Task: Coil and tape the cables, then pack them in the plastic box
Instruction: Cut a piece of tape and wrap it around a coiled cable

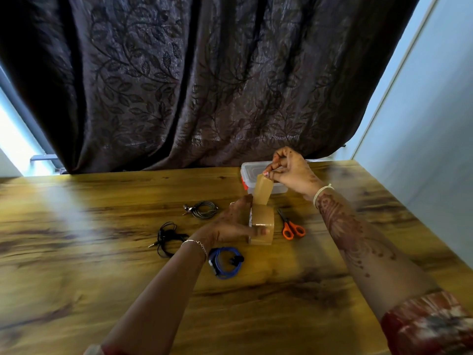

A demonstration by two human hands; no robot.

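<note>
Three cables lie near the middle of a wooden desk (102,226). Broad bare wood is open to their left and toward the near edge. The desk's right edge runs close along a pale wall (422,149), and its far edge meets a dark, leaf-patterned curtain (179,85), with daylight showing at the curtain's left side.

A grey cable (203,210) sits coiled farthest back. A black cable (167,238) lies in a loose tangle nearer and to the left. A blue cable (225,262) rests coiled nearest, just beside the left wrist. Orange-handled scissors (291,226) lie right of the tape roll (262,224), blades pointing away. The clear plastic box (252,170), an orange latch on its left end, stands by the far edge, partly behind the right hand (289,170).

The left hand (230,224) grips the brown roll on edge over the desk, thumb across its front. Raised above it, the right hand pinches the free end of a tape strip (261,192) between thumb and fingertips, and the strip is taut between hand and roll. Both forearms reach in from the near edge.
</note>
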